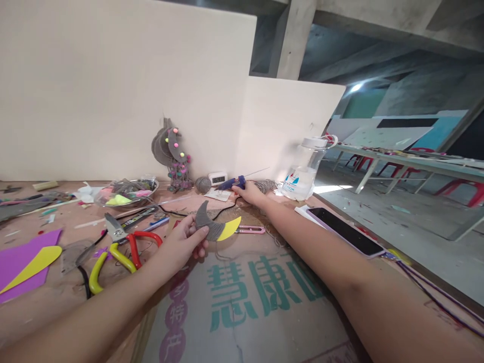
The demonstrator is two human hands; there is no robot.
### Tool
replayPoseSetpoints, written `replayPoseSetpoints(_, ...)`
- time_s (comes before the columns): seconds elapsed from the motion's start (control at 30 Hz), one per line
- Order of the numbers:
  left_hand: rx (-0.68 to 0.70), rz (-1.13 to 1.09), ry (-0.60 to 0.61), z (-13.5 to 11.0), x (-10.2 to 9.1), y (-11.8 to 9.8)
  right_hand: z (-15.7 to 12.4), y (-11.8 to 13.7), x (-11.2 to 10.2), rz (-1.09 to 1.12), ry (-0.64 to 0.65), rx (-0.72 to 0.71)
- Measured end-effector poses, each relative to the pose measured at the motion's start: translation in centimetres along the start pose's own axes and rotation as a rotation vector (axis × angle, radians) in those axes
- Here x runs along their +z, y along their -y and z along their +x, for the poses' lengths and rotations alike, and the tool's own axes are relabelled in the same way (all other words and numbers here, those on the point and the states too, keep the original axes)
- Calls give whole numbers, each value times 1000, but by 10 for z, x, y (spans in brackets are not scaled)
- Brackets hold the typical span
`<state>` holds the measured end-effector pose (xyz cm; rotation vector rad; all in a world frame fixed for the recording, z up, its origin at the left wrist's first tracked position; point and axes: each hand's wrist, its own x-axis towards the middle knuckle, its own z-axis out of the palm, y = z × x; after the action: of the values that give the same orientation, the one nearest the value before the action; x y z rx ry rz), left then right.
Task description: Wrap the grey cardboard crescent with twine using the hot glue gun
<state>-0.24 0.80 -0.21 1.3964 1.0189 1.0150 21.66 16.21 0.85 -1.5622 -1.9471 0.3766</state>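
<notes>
My left hand (187,238) pinches a yellow crescent cutout (216,227) above the board, with grey yarn wound over most of it and one bare yellow tip to the right. A loose strand hangs beneath it. Reaching forward, my right hand (247,194) is closed around the handle of a blue hot glue gun (236,182) near the wall. The fingers are partly hidden behind the back of the hand. A coil of grey yarn (266,186) lies just right of that hand. Between the two hands rests a pink cutter (251,230), partly behind the crescent.
Red-and-yellow-handled pliers (130,247) lie left, near purple sheets (34,262). Behind are a bowl of scraps (130,191), a hanging moon ornament (172,151), a small digital clock (218,178) and a yarn ball (203,185). A water bottle (302,174) and phone (346,231) occupy the right.
</notes>
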Motion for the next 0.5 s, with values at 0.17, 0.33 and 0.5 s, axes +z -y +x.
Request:
replayPoseSetpoints(0.17, 1, 3, -10, -1, 1, -2, 0, -6, 5, -37, 23, 5)
replayPoseSetpoints(0.33, 1, 9, -2, -2, 1, -3, -5, -5, -3, -18, 66, -31)
replayPoseSetpoints(0.5, -2, -30, 3, -1, 0, 1, -8, 5, -5, 45, 178, -80)
